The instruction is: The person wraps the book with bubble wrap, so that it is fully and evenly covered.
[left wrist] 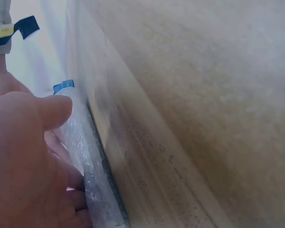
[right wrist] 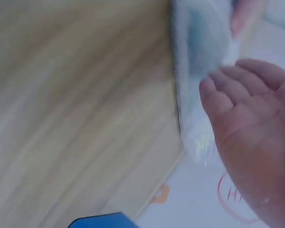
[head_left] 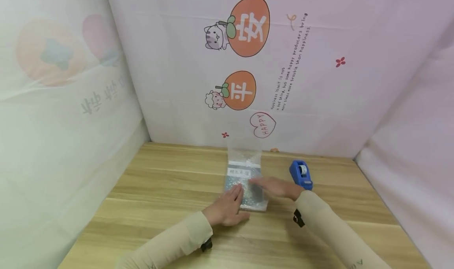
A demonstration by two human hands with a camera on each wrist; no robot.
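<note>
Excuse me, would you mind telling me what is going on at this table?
A person is handling a flat, book-like packet in clear plastic, which reaches past the packet's far end. The left hand lies with its fingers on the packet's left side. The right hand, a little blurred, is over the right side; whether it touches is hard to tell. A blue tape dispenser stands to the right on the table.

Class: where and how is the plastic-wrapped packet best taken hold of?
The packet is probably best gripped by its two long edges, left hand from the left, right hand from the right: it lies flat, and the clear plastic beyond its far end looks flimsy.
</note>
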